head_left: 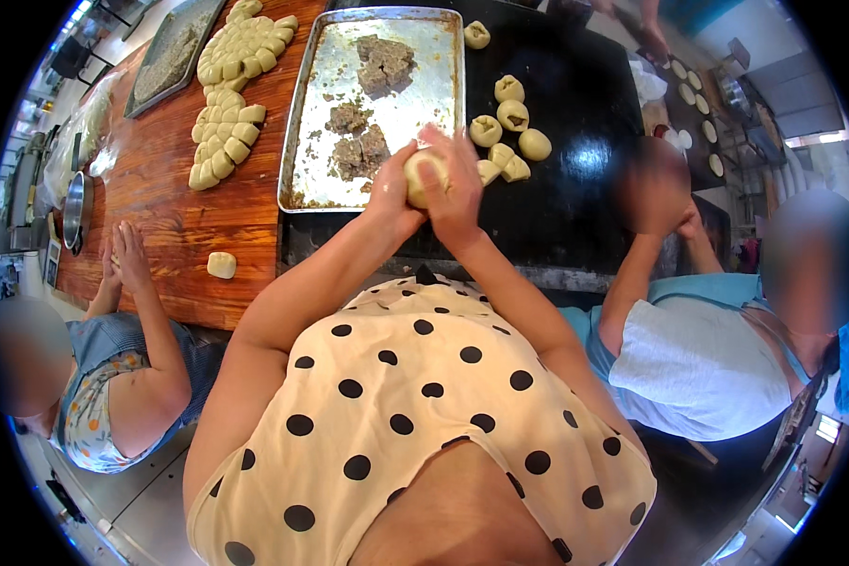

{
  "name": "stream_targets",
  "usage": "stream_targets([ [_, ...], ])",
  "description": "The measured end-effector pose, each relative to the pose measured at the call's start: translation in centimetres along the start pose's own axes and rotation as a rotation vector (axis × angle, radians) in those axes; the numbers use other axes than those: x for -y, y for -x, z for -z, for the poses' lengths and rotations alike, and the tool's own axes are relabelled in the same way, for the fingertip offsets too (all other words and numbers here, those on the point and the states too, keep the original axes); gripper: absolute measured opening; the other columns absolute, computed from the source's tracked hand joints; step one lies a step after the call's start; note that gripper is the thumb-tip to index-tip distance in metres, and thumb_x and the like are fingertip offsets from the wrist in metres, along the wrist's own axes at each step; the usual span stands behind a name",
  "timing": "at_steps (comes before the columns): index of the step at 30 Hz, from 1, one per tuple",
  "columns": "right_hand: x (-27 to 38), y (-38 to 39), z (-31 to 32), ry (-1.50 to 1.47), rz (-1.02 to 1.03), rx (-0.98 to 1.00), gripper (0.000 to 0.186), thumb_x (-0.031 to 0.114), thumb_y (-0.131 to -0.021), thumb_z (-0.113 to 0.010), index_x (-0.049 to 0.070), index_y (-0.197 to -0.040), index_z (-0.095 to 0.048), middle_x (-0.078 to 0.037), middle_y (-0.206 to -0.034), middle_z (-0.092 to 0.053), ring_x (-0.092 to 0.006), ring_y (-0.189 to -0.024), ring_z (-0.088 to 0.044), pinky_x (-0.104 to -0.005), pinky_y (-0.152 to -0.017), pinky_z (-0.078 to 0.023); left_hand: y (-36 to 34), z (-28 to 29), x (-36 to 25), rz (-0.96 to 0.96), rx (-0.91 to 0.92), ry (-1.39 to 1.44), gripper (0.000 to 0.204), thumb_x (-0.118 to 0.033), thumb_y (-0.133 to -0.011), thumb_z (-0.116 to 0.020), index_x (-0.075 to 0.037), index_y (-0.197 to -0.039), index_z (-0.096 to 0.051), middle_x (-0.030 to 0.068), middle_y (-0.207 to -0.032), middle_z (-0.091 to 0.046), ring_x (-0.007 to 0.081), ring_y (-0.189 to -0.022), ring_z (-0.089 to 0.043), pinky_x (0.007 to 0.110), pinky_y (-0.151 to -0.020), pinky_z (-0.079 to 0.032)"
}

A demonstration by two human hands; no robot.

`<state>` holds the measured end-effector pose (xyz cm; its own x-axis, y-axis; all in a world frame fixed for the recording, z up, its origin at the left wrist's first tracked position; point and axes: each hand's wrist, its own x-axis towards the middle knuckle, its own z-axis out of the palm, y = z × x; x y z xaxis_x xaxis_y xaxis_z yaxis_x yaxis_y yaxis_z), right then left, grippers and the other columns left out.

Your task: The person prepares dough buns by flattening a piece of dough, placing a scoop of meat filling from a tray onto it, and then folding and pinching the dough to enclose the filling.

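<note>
Both my hands are wrapped round a pale dough ball [426, 181], just above the near right corner of a metal tray [302, 174]. My left hand [392, 196] cups the ball's left side. My right hand [457, 185] curls over its right side, the fingers slightly blurred. On the tray lie clumps of brown, crumbly filling [387, 66], with smaller clumps [359, 156] nearer me. Just right of my hands, cut dough pieces [509, 163] rest on the black worktop, beside several rounded dough balls [512, 116], some with pinched tops.
A wooden table [165, 212] on the left bears rows of cut dough pieces [224, 141], one lone dough piece [222, 265] and another tray [172, 52]. A co-worker's hands [127, 257] are at the left, another's hand [690, 222] at the right. Flat dough rounds [701, 104] lie far right.
</note>
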<state>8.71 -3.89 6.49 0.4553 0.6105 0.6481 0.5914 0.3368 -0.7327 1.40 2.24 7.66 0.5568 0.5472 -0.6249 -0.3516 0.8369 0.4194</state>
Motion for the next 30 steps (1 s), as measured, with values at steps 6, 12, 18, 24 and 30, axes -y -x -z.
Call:
stream_targets([
  [6, -1.4, 1.7, 0.0, 0.002, 0.028, -0.125, 0.018, 0.005, -0.090, -0.051, 0.000, -0.086, -0.067, -0.013, -0.089, -0.069, -0.0302, -0.087, -0.067, -0.0446, -0.093, -0.051, -1.6, 1.0, 3.0, -0.026, -0.039, -0.009, 0.026, -0.031, -0.100, -0.045, -0.008, -0.107, -0.057, 0.0069, -0.102, -0.062, 0.0199, -0.096, -0.064, 0.034, -0.083, -0.055],
  [12, -5.8, 0.7, 2.5, -0.448, -0.791, -0.295, 0.034, 0.021, -0.098, -0.049, -0.002, -0.083, -0.068, -0.008, -0.086, -0.069, -0.0163, -0.081, -0.063, -0.0304, -0.074, -0.050, -3.4, -0.5, 3.1, 0.137, 0.161, -0.191, 0.042, -0.043, -0.099, -0.048, -0.005, -0.117, -0.054, 0.0103, -0.112, -0.061, 0.0218, -0.107, -0.060, 0.035, -0.094, -0.050],
  [18, -16.7, -6.8, 11.5, -0.165, -0.677, -0.584, 0.042, 0.032, -0.100, -0.049, -0.001, -0.086, -0.069, -0.008, -0.086, -0.067, -0.0174, -0.082, -0.062, -0.0296, -0.077, -0.048, -4.0, 1.9, 2.4, 0.226, 0.100, -0.370, 0.045, -0.035, -0.101, -0.047, 0.002, -0.126, -0.050, 0.0143, -0.117, -0.061, 0.0243, -0.109, -0.060, 0.037, -0.100, -0.048],
  [24, -26.6, -2.8, 16.1, 0.417, -0.525, -0.361, 0.031, 0.024, -0.094, -0.060, 0.000, -0.113, -0.061, -0.015, -0.112, -0.063, -0.0287, -0.101, -0.061, -0.0375, -0.090, -0.047, -3.8, 5.5, 2.5, 0.283, -0.010, -0.393, 0.039, -0.030, -0.100, -0.048, 0.002, -0.121, -0.055, 0.0134, -0.114, -0.063, 0.0232, -0.105, -0.062, 0.037, -0.098, -0.049],
  [30, -21.8, 7.1, 10.9, 0.629, -0.617, 0.086, 0.056, 0.012, -0.079, -0.071, 0.005, -0.130, -0.050, -0.016, -0.127, -0.053, -0.0337, -0.120, -0.050, -0.0415, -0.098, -0.044, -2.9, 7.4, 1.8, 0.213, -0.066, -0.396, 0.039, -0.029, -0.098, -0.052, 0.002, -0.122, -0.055, 0.0133, -0.112, -0.063, 0.0229, -0.104, -0.062, 0.036, -0.097, -0.050],
])
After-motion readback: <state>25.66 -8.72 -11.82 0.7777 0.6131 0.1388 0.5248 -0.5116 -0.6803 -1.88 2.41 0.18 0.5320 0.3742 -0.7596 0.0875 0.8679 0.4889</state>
